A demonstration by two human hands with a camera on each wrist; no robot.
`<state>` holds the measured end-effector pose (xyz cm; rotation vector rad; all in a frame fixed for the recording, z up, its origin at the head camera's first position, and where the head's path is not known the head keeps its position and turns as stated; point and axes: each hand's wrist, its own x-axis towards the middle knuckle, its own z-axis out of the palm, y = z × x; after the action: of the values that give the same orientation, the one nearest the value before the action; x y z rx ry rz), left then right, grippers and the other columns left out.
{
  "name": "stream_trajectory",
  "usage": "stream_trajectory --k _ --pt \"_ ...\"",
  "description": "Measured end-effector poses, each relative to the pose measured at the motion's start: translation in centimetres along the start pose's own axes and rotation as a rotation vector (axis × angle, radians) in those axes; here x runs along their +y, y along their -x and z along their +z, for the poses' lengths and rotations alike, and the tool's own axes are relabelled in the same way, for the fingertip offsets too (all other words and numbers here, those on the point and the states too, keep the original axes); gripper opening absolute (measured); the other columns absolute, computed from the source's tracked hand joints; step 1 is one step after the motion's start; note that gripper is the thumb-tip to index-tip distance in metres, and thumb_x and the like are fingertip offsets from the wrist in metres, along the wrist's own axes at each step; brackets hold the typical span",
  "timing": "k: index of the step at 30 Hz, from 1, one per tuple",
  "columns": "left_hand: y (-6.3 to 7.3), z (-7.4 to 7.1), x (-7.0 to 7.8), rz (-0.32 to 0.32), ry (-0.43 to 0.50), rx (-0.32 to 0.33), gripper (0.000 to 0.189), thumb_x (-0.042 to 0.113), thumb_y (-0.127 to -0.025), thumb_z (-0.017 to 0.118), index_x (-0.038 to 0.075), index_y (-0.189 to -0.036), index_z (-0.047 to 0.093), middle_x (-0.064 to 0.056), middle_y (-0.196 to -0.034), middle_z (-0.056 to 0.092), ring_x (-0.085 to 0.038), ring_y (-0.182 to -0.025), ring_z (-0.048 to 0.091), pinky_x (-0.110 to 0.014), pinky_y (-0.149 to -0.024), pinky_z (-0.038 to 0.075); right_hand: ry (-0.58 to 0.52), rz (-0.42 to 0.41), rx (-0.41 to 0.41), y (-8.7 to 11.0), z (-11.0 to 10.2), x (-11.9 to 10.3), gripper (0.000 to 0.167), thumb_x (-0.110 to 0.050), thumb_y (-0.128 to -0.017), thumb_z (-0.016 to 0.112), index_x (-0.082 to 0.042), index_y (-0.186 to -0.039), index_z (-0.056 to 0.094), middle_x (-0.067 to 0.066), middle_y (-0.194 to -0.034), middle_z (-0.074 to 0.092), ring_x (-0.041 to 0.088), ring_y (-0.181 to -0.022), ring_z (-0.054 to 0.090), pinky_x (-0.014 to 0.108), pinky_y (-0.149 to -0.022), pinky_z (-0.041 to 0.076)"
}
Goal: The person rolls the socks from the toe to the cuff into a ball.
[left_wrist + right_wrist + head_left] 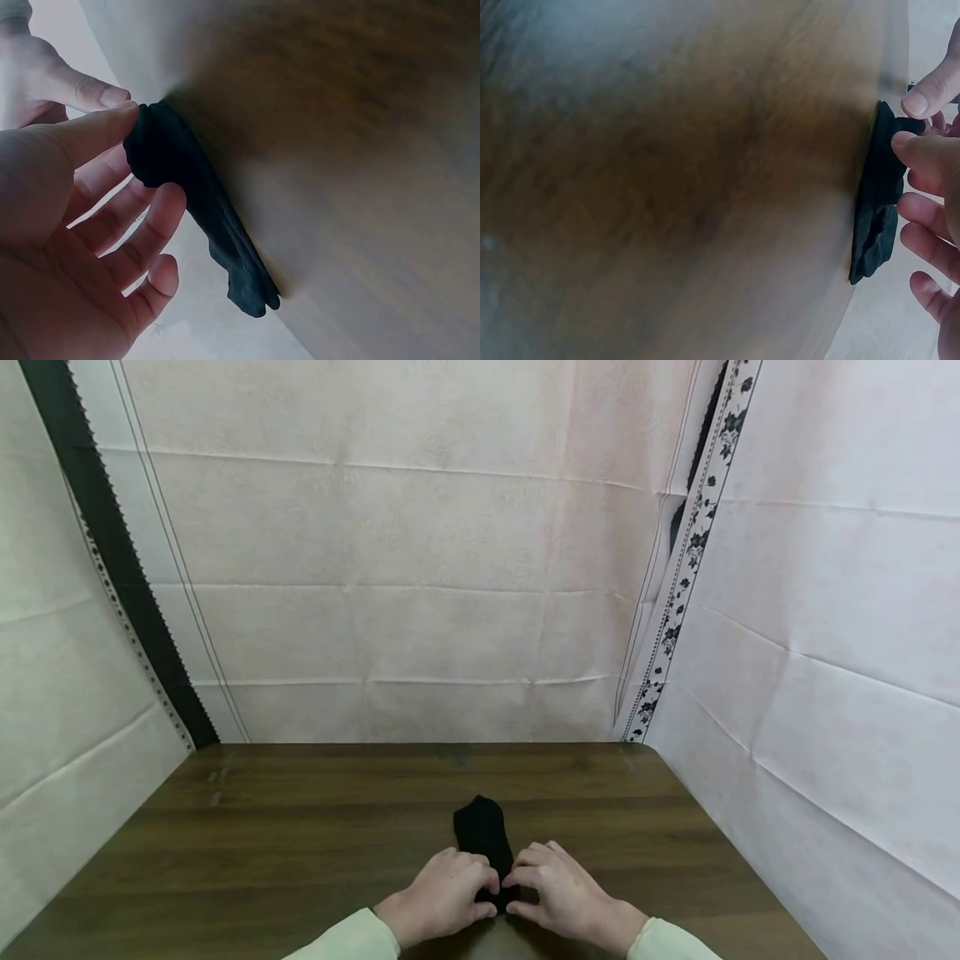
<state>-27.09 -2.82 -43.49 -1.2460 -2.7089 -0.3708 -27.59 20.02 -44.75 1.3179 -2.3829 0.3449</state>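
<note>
A black sock (482, 828) lies lengthwise on the wooden table (315, 843), its far end pointing away from me. My left hand (450, 892) pinches the near end from the left side. In the left wrist view, the left hand (90, 210) has its thumb and index finger at the edge of the sock (214, 206), with the other fingers bent loosely beside it. From the right, my right hand (561, 892) pinches the same near end. The right wrist view shows the thumb of the right hand (934, 169) on the sock (876, 202). The two thumbs are close together.
A pale cloth (450, 635) hangs behind the table's far edge. More pale cloth (862, 635) stands along the right side, with a dark floral border, and another pale cloth (60, 710) is on the left beside a dark strip (142, 585).
</note>
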Motion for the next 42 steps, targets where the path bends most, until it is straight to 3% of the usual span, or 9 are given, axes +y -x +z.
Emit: stream_trajectory --k 16,42 --pt "0.21 0.49 -0.04 -0.041 0.023 0.039 0.012 0.028 -0.083 0.084 0.023 -0.091 0.076 0.014 -0.087 0.064 0.001 -0.075 0.057 -0.027 -0.071 0.046 -0.013 0.001 -0.010 0.02 0.41 -0.24 0.016 -0.027 -0.083 0.085 -0.022 -0.096 0.077 -0.014 -0.092 0.064 -0.001 -0.084 0.051 0.019 -0.071 0.039" --pt "-0.17 0.85 0.25 -0.118 0.035 -0.010 0.015 0.026 -0.081 0.086 0.021 -0.091 0.077 0.014 -0.086 0.064 0.000 -0.076 0.057 -0.025 -0.069 0.038 -0.014 0.004 -0.029 0.02 1.02 -0.14 0.013 -0.027 -0.084 0.084 -0.023 -0.095 0.077 -0.016 -0.092 0.066 -0.001 -0.084 0.053 0.018 -0.071 0.039"
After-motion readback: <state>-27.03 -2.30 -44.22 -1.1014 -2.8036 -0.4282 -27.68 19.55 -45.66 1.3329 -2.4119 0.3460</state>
